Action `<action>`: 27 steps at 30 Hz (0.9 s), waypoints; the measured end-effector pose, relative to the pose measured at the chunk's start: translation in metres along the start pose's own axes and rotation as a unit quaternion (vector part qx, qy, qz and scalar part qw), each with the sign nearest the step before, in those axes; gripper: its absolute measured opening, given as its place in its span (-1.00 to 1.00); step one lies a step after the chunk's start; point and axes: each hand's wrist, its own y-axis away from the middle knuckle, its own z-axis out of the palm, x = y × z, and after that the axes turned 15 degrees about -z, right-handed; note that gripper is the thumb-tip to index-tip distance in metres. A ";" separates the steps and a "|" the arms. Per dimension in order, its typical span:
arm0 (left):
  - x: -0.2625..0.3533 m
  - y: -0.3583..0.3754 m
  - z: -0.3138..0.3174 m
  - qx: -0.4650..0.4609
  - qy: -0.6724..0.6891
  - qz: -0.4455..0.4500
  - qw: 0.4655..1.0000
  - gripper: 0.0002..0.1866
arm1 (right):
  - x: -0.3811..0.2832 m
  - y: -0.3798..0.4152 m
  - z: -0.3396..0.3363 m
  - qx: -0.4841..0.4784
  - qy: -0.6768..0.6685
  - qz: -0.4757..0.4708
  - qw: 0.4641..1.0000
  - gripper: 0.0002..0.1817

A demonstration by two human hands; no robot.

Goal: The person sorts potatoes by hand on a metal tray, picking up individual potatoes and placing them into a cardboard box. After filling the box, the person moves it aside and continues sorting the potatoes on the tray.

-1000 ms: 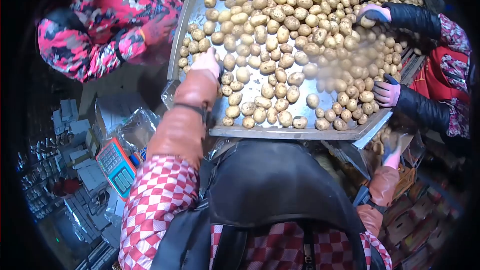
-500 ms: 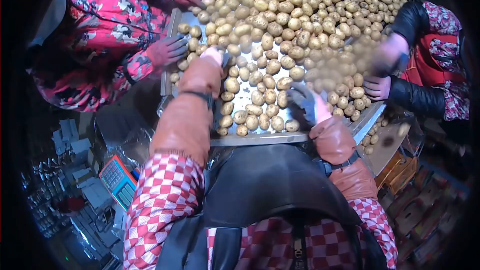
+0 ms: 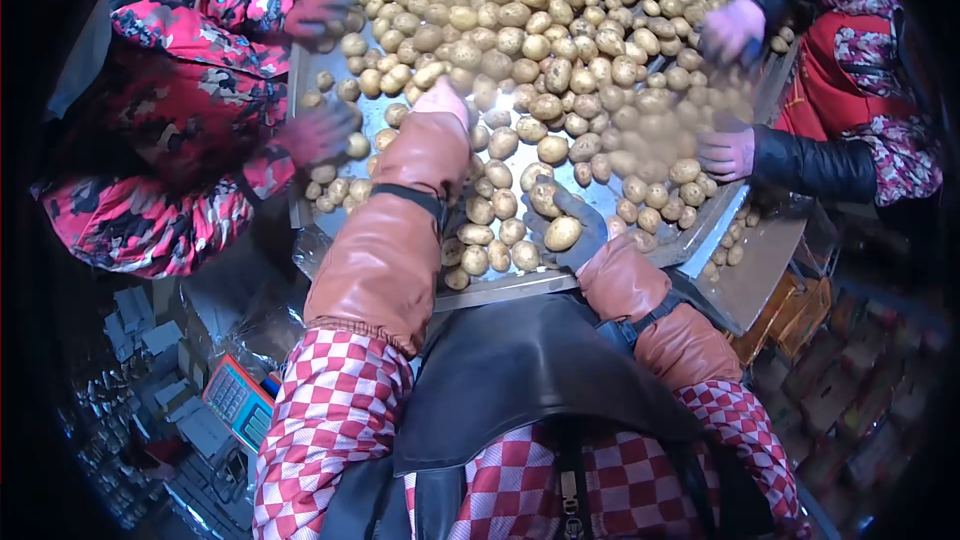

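Cupping a potato [image 3: 562, 232] in its gloved palm, the right hand [image 3: 588, 238] lies low over the near edge of the tabletop [image 3: 500, 292], its dark fingers curled upward around the load, with a second potato [image 3: 544, 197] against the fingers. Further out, the left hand [image 3: 445, 100] reaches in among the potatoes [image 3: 610, 42]; its fingertips are just beside a longish potato [image 3: 430, 75], and I cannot tell whether they pinch it or only lie near it. Potatoes cover most of the metal surface, heaped thickly at the far side and scattered more loosely toward the wooden rim, where bare metal shows between them; a patch near the right side is blurred. Both forearms wear brown sleeve covers [image 3: 375, 250] over a red-and-white checked garment, and a black apron [image 3: 540, 370] spreads between them. At the left, a co-worker in a pink camouflage jacket [image 3: 190, 110] has both gloved hands [image 3: 318, 133] at the edge, blurred. Opposite, another co-worker in a red apron [image 3: 832, 70] has one hand [image 3: 735, 28] over the heap and the other beside the potatoes near the rim. Below the right corner, more potatoes lie by a cardboard box [image 3: 760, 255], and an orange-framed keypad device [image 3: 238, 400] sits lower left
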 end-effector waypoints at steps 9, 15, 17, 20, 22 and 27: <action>-0.028 0.072 -0.035 -0.055 0.182 0.081 0.978 -0.50 | -0.039 0.029 0.012 0.018 -0.133 0.014 0.991 -0.34; 0.024 0.148 -0.029 -0.085 0.103 0.327 0.936 -0.48 | -0.041 0.041 0.004 0.010 0.006 -0.143 0.990 -0.30; 0.019 0.140 -0.011 -0.005 -0.037 0.425 0.905 -0.38 | -0.053 0.060 -0.003 0.004 -0.072 -0.119 0.990 -0.31; -0.006 0.154 -0.024 -0.029 -0.110 0.442 0.890 -0.34 | -0.104 0.088 -0.078 -0.022 -0.078 -0.131 0.988 -0.54; -0.051 0.145 -0.013 -0.029 -0.055 0.350 0.935 -0.39 | -0.147 0.141 -0.093 -0.044 -0.026 -0.229 0.972 -0.53; -0.116 0.143 0.009 -0.003 -0.027 0.262 0.965 -0.43 | -0.199 0.179 -0.148 0.266 0.402 -0.352 0.803 -0.46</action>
